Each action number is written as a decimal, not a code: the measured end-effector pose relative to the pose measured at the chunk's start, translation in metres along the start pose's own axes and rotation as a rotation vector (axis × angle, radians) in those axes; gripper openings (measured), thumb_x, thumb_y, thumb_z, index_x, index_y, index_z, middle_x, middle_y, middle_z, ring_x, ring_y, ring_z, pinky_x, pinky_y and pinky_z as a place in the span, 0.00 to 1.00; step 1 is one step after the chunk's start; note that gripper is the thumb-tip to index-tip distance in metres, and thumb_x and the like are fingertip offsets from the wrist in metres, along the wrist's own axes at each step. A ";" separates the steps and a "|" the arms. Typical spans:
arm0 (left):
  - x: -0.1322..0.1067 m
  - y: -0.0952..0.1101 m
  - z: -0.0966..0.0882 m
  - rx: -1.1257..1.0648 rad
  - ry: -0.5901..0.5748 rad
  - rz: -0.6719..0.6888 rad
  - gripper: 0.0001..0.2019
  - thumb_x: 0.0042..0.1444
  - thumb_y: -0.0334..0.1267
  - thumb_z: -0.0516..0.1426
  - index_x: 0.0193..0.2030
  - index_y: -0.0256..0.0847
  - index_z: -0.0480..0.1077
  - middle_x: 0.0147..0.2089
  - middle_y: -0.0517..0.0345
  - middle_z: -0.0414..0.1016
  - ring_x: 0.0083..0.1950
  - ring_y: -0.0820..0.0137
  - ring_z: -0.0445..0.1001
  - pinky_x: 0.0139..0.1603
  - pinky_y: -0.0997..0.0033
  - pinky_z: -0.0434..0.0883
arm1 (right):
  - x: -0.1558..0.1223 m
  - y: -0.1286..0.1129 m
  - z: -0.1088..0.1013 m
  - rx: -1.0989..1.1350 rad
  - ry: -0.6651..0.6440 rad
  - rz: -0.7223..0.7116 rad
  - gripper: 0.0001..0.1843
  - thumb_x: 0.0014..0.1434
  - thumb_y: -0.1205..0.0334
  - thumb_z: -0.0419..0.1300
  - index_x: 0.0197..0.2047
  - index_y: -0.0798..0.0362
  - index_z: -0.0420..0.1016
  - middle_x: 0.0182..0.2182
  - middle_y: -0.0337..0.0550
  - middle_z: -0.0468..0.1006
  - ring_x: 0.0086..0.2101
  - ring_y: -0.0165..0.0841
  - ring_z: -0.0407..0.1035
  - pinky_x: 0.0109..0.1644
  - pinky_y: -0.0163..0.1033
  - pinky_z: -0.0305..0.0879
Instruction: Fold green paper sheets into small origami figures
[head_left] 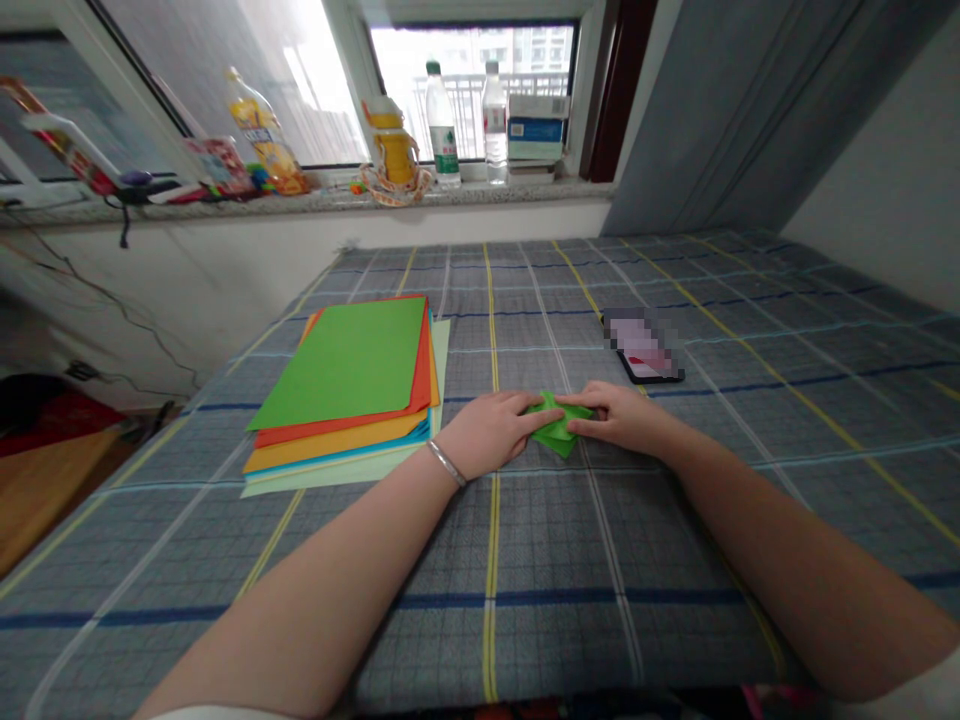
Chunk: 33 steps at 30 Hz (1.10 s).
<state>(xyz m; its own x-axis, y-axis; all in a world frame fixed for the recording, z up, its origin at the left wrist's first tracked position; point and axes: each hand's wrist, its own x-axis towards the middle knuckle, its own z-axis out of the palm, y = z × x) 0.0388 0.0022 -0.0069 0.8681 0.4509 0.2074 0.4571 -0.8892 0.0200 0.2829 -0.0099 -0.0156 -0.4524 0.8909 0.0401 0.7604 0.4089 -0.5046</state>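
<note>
A small folded piece of green paper (559,428) lies on the grey checked cloth (570,560) in the middle of the view. My left hand (491,430) presses on its left side with fingers laid flat and close together; a silver bangle sits on that wrist. My right hand (619,415) pinches the paper's right side between thumb and fingers. Both hands touch the paper and partly cover it.
A stack of coloured paper sheets (352,390), green on top, lies to the left. A phone (643,345) lies behind my right hand. The windowsill (315,200) at the back holds bottles (442,125), boxes and small items. The floor drops away at left.
</note>
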 end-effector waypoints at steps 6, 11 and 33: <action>-0.001 0.003 0.002 0.019 -0.014 0.021 0.21 0.62 0.32 0.50 0.62 0.47 0.63 0.59 0.48 0.67 0.60 0.61 0.67 0.58 0.55 0.67 | -0.003 -0.001 0.005 -0.095 0.048 0.032 0.30 0.50 0.43 0.65 0.56 0.41 0.72 0.37 0.43 0.73 0.35 0.34 0.68 0.39 0.37 0.62; 0.001 0.005 0.002 0.026 -0.037 0.020 0.22 0.60 0.33 0.52 0.61 0.47 0.64 0.60 0.48 0.66 0.61 0.59 0.65 0.60 0.54 0.65 | -0.005 -0.009 0.007 -0.198 0.076 0.079 0.32 0.48 0.40 0.65 0.56 0.38 0.73 0.38 0.43 0.73 0.36 0.36 0.69 0.36 0.38 0.61; 0.010 0.033 0.014 -0.131 0.160 -0.401 0.22 0.58 0.42 0.56 0.57 0.32 0.65 0.55 0.43 0.69 0.57 0.57 0.66 0.60 0.54 0.63 | -0.008 -0.022 0.008 -0.194 0.142 0.149 0.35 0.50 0.43 0.64 0.59 0.47 0.68 0.42 0.47 0.74 0.37 0.38 0.70 0.36 0.39 0.63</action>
<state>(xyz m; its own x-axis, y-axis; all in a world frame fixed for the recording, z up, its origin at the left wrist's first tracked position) 0.0653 -0.0209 -0.0178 0.5817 0.7535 0.3063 0.7143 -0.6534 0.2509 0.2662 -0.0273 -0.0120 -0.2697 0.9572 0.1051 0.8949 0.2895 -0.3396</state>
